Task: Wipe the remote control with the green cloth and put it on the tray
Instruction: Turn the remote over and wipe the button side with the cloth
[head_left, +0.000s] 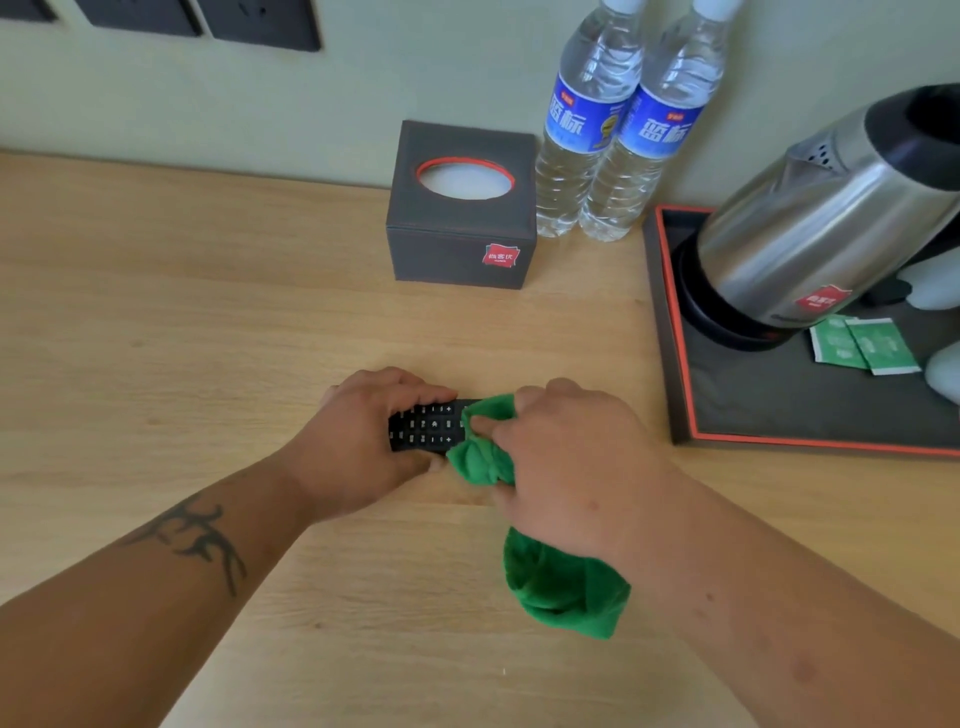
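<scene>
cloth (563, 587) green | remote control (423, 426) black | tray (675, 322) dark grey, orange edge | kettle (810, 228) silver

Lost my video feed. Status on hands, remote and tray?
Left hand gripping remote, right hand pressing green cloth on it. Remote over the desk, not on tray. Kettle and packets fill tray's far end.

Both forearms are bare and sleeveless, the left forearm (197, 540) marked with a black, spiky tribal-style tattoo.
</scene>
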